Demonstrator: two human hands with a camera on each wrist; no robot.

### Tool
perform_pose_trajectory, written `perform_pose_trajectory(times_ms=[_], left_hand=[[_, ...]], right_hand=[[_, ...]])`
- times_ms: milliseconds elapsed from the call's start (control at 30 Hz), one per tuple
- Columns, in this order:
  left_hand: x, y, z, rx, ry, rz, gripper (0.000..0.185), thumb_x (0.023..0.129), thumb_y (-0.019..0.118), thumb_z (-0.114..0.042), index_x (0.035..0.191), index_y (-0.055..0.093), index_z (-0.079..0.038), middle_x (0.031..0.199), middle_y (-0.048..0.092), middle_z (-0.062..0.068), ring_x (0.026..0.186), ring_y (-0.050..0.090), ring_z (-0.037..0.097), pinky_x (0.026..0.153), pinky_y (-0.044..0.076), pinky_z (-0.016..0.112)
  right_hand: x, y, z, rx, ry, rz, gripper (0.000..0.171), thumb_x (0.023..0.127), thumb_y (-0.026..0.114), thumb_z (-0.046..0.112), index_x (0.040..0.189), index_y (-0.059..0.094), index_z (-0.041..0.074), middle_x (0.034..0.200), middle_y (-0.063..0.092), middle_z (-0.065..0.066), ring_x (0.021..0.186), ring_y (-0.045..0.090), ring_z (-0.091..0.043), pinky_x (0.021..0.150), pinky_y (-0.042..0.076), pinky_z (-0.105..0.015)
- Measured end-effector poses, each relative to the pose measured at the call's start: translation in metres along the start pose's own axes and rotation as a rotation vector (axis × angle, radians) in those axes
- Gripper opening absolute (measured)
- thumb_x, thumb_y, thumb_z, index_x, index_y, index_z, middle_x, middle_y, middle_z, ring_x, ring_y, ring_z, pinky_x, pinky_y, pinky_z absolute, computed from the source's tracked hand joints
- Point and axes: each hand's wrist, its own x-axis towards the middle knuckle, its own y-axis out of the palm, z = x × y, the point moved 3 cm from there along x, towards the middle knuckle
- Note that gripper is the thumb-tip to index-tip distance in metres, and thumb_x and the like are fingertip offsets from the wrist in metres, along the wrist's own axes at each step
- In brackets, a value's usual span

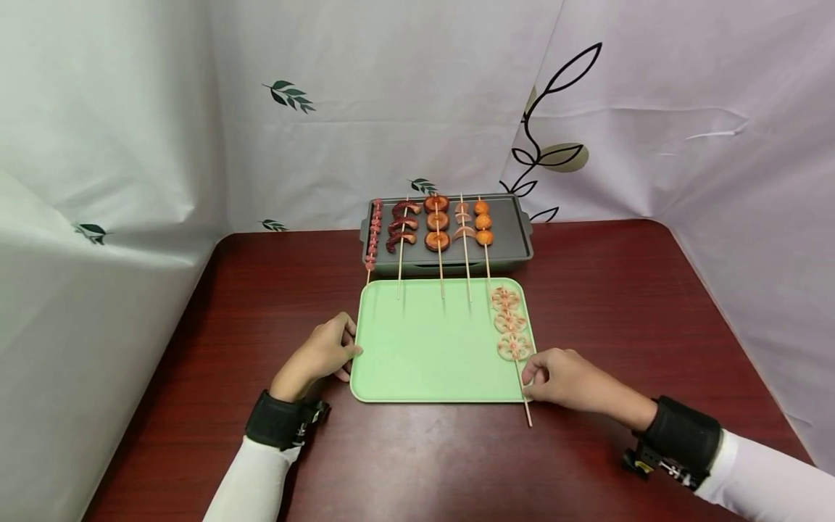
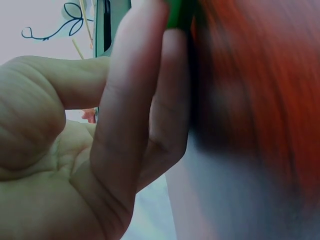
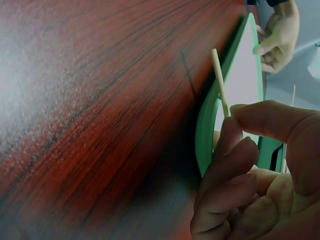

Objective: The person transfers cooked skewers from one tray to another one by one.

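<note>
My right hand (image 1: 566,380) pinches the stick of a lotus root skewer (image 1: 512,321) between thumb and finger. That skewer's slices lie over the right side of a light green tray (image 1: 427,348), and the stick's end juts past the front edge. In the right wrist view the pinched stick (image 3: 219,75) shows clearly. My left hand (image 1: 324,351) grips the tray's left edge, thumb on the rim and fingers below; in the left wrist view the fingers (image 2: 131,85) reach the green edge (image 2: 179,14).
Behind the tray stands a dark grey grill pan (image 1: 512,228). Several skewers lie across it, among them orange balls (image 1: 483,222), mushroom-like slices (image 1: 437,221), dark red curled pieces (image 1: 401,224) and small pink pieces (image 1: 374,235). Their sticks overhang the tray. White cloth (image 1: 391,94) encloses the wooden table (image 1: 274,283).
</note>
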Motion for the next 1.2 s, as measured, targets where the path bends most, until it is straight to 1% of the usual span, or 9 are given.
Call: perform_pose_trajectory(times_ms=[100,267,433,533,633,767,867,967,1200], left_hand=[[0.0,0.0,-0.001,0.007,-0.005,-0.003,0.02,0.099,0.063,0.003,0.113,0.048,0.001,0.092,0.058,0.019,0.06,0.064,0.025,0.051,0.062,0.036],[-0.001,0.0,-0.003,0.007,-0.019,-0.007,0.02,0.1,0.063,0.003,0.113,0.048,0.001,0.094,0.059,0.019,0.057,0.066,0.025,0.051,0.062,0.036],[-0.001,-0.001,-0.002,0.005,-0.017,-0.01,0.02,0.099,0.063,0.003,0.113,0.048,0.001,0.093,0.059,0.019,0.058,0.066,0.025,0.051,0.062,0.036],[-0.002,0.0,-0.001,0.014,-0.008,-0.011,0.02,0.099,0.063,0.003,0.113,0.048,0.001,0.093,0.059,0.019,0.059,0.065,0.024,0.051,0.061,0.036],[-0.002,0.0,0.0,0.023,-0.003,-0.014,0.02,0.099,0.064,0.003,0.112,0.049,0.001,0.093,0.059,0.018,0.06,0.065,0.024,0.05,0.061,0.036],[-0.002,-0.001,0.0,0.022,0.001,-0.013,0.02,0.099,0.064,0.003,0.112,0.049,0.001,0.092,0.059,0.018,0.06,0.065,0.024,0.05,0.061,0.036],[-0.002,-0.001,-0.001,0.017,0.002,-0.012,0.02,0.099,0.063,0.004,0.112,0.048,0.001,0.092,0.059,0.019,0.06,0.065,0.024,0.05,0.061,0.036],[-0.001,-0.001,-0.001,0.017,0.006,-0.018,0.02,0.099,0.063,0.004,0.112,0.049,0.001,0.091,0.06,0.018,0.059,0.065,0.024,0.049,0.061,0.036],[0.0,0.001,0.0,0.018,0.014,-0.027,0.02,0.097,0.064,0.005,0.11,0.049,0.002,0.09,0.059,0.018,0.056,0.065,0.023,0.048,0.061,0.036]], right_hand=[[0.0,0.0,0.003,-0.055,-0.009,-0.023,0.009,0.086,0.078,0.018,0.086,0.07,0.014,0.066,0.058,0.011,0.057,0.05,-0.002,0.056,0.043,-0.019],[0.0,-0.004,0.006,-0.083,-0.031,-0.051,0.008,0.087,0.076,0.017,0.086,0.069,0.015,0.066,0.057,0.012,0.058,0.049,0.0,0.057,0.043,-0.018],[0.001,-0.013,0.009,-0.108,-0.065,-0.107,0.004,0.088,0.068,0.01,0.089,0.07,0.013,0.074,0.061,0.01,0.061,0.048,0.0,0.059,0.042,-0.017],[0.003,-0.02,0.011,-0.139,-0.074,-0.154,0.003,0.089,0.069,0.011,0.091,0.07,0.013,0.079,0.063,0.009,0.063,0.048,0.0,0.06,0.041,-0.017],[0.004,-0.027,0.014,-0.177,-0.092,-0.215,0.0,0.091,0.071,0.014,0.091,0.071,0.013,0.081,0.064,0.01,0.068,0.051,-0.001,0.062,0.043,-0.018],[0.01,-0.037,0.016,-0.206,-0.132,-0.305,0.008,0.093,0.073,0.013,0.099,0.074,0.009,0.086,0.068,0.008,0.077,0.06,-0.004,0.067,0.054,-0.023],[0.018,-0.045,0.017,-0.187,-0.146,-0.344,0.021,0.093,0.074,0.011,0.113,0.073,0.003,0.097,0.072,-0.001,0.088,0.066,-0.011,0.076,0.06,-0.03],[0.026,-0.052,0.017,-0.14,-0.129,-0.357,0.032,0.097,0.071,0.012,0.126,0.068,0.0,0.109,0.072,-0.01,0.097,0.068,-0.02,0.081,0.06,-0.033],[0.044,-0.06,0.011,0.016,-0.05,-0.358,0.048,0.101,0.068,0.021,0.142,0.057,-0.001,0.119,0.072,-0.015,0.109,0.069,-0.029,0.082,0.057,-0.026]])
